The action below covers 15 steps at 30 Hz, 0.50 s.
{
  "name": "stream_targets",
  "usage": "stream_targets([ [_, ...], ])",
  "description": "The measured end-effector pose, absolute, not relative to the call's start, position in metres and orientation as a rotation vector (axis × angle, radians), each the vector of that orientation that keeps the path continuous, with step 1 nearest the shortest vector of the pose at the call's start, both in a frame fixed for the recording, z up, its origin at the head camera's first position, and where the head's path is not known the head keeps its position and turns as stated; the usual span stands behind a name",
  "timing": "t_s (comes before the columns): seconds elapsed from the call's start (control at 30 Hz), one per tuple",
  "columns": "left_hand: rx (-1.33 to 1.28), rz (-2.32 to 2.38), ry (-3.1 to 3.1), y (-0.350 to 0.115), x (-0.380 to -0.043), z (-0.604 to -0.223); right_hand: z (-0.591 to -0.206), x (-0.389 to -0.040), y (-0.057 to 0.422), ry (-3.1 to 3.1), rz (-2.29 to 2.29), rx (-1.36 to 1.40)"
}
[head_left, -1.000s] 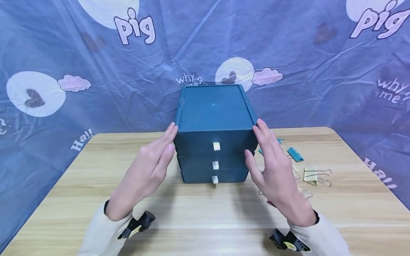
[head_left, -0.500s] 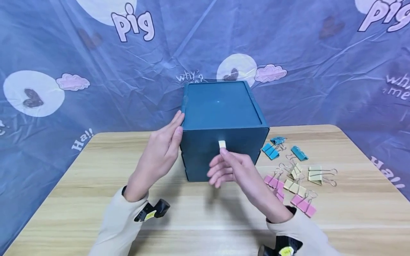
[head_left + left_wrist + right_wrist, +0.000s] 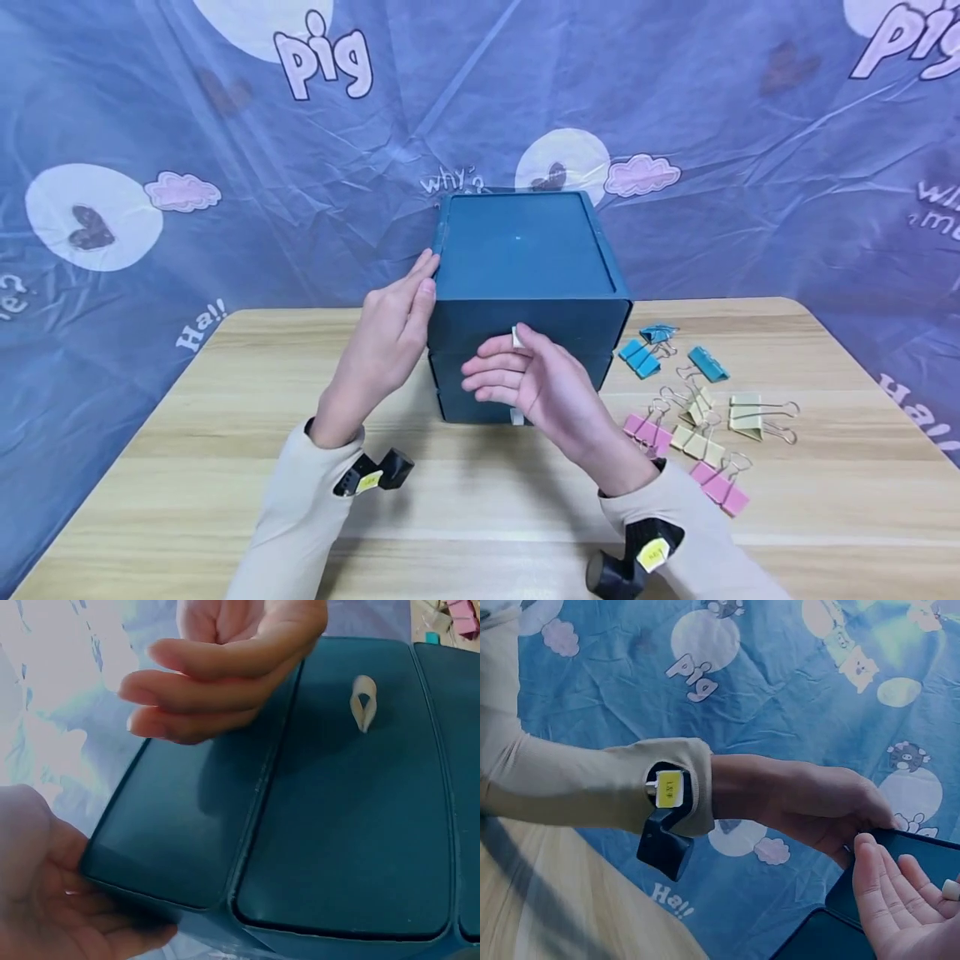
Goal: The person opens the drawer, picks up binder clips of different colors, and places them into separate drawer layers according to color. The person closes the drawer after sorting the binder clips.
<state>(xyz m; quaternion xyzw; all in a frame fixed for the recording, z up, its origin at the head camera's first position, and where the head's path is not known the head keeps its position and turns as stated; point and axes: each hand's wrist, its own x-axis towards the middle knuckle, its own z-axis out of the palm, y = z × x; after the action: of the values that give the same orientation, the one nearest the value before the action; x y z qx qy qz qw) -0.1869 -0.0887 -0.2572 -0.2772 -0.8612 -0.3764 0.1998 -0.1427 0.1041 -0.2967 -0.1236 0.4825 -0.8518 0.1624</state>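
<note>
A dark teal desktop drawer box [image 3: 532, 242] stands on the table in the head view, with white pull tabs on its stacked drawers. My left hand [image 3: 386, 342] lies along its left side, fingers straight against the upper edge. At the front, my right hand [image 3: 543, 375] pinches the top drawer's pull tab [image 3: 517, 336] by thumb and index finger; the other fingers extend loosely to the left. The bottom tab [image 3: 517, 417] shows below that hand. In the left wrist view the middle drawer's tab [image 3: 364, 686] appears as a small loop, and the top tab is hidden behind my right fingers.
To the right of the box, several binder clips lie scattered: blue ones [image 3: 708, 364], pale yellow ones [image 3: 746, 417] and pink ones [image 3: 720, 487]. A patterned blue cloth [image 3: 300, 208] hangs behind the wooden table [image 3: 225, 433].
My right hand has left the box's right side and come to the top drawer's tab at the front. The left hand keeps to the left side. The clips are now uncovered.
</note>
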Motion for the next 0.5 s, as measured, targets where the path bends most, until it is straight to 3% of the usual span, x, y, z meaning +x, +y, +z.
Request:
stream_targets([
  [0.5,-0.856,-1.047,-2.500,-0.0984,-0.1889,-0.2554,-0.3001,-0.1363,0.1115,1.479,-2.356,-0.512],
])
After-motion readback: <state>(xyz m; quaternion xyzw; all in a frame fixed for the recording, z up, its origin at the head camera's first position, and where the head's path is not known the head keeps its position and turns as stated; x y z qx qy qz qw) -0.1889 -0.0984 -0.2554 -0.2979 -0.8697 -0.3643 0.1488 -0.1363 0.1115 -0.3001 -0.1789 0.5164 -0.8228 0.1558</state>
